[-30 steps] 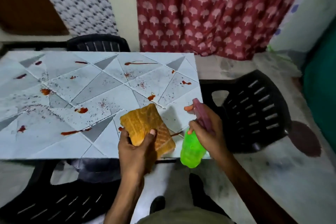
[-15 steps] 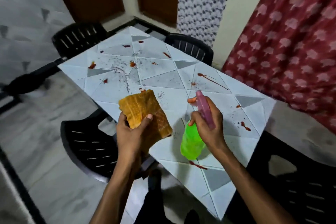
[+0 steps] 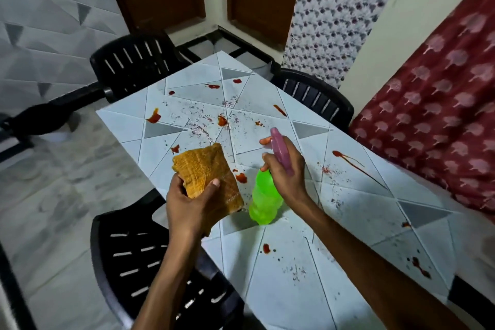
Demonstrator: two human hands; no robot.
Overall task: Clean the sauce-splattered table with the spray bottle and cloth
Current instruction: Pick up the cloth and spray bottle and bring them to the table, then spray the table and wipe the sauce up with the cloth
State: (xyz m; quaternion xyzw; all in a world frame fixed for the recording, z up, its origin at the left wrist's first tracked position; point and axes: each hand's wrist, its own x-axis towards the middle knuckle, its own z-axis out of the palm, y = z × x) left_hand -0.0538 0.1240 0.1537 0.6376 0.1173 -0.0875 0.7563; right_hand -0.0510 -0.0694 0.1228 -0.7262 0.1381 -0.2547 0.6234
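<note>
Above table (image 3: 361, 190): cloth (image 3: 203, 166) (left), spray bottle (image 3: 263, 201)

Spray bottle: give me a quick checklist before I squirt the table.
1. Spray bottle gripped in right hand: ok.
2. Pink nozzle aimed over the table at sauce stains: ok.
3. Finger on trigger: cannot tell.
4. Cloth held ready in left hand: ok.
5. Cloth beside the bottle, out of the spray path: ok.
6. Liquid level in bottle: cannot tell.

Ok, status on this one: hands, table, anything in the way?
Left hand grips cloth. Right hand grips spray bottle over table. Sauce splatters unwiped. Nothing in the way.
</note>
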